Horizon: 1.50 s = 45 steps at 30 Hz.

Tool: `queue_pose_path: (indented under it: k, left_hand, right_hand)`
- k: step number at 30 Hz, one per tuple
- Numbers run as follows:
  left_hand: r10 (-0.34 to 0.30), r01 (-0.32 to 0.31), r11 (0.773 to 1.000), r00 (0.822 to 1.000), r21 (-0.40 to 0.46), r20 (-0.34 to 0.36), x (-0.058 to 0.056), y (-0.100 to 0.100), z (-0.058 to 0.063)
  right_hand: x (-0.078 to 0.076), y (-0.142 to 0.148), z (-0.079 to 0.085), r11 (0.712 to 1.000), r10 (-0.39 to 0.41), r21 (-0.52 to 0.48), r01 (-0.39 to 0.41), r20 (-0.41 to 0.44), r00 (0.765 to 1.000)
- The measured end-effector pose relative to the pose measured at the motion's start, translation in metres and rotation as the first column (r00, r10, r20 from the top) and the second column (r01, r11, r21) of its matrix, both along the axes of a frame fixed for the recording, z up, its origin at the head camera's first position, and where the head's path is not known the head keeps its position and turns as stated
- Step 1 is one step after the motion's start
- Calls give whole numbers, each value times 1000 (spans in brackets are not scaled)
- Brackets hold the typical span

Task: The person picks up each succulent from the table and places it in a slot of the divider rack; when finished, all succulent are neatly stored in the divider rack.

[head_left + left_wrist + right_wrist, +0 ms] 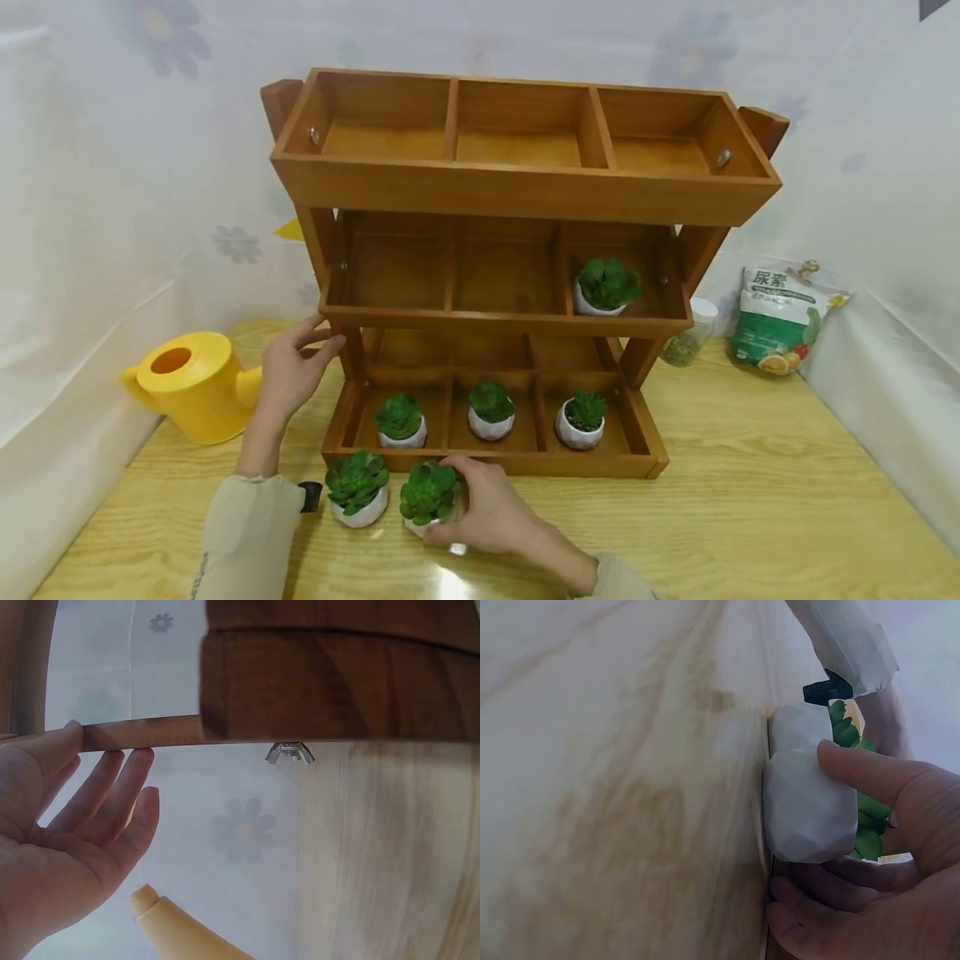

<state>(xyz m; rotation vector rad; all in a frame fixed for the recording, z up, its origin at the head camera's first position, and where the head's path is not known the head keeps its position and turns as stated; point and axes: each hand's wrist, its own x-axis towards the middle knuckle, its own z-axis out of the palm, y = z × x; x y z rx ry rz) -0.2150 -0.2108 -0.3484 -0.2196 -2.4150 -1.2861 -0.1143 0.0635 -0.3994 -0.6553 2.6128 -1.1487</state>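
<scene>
My right hand (491,510) grips a potted succulent (429,493) standing on the table in front of the wooden shelf. Its faceted white pot (810,808) sits between thumb and fingers in the right wrist view. Just left of it stands another potted succulent (358,490). At the left side of the three-tier wooden shelf (525,190), my left hand (294,371) holds a wooden bar (142,733) of its frame, thumb above and fingertips below. Three potted succulents line the bottom tier, one per front compartment; a single succulent (609,285) occupies the middle tier's right compartment.
A yellow watering can (202,396) stands left of the shelf, close to my left forearm. Behind the shelf on the right are a lidded jar (690,335) and a green-and-white bag (780,323). A wing nut (290,753) sticks out below the frame.
</scene>
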Motion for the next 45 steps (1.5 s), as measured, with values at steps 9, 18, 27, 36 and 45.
queue_pose_path:
  k: [9,18,27,36,45]
  left_hand:
    - [0,0,1000,1000,1,0,0,0,-1]
    - [0,0,1000,1000,-1,-4,0,0,-2]
    - [4,-4,1000,1000,-2,20,3,-1,-1]
    - [-2,2,1000,1000,-11,14,2,0,-1]
    - [9,-9,1000,1000,-12,7,1,1,-1]
  right_hand:
    - [1,1,-2,999,-41,-5,41,-12,999]
    - [1,2,-3,998,-61,-9,61,-38,997]
    - [2,9,-7,993,-89,-88,85,-43,995]
    - [1,12,3,977,-90,-202,74,-68,994]
    - [-12,24,43,958,-93,-274,86,-14,996]
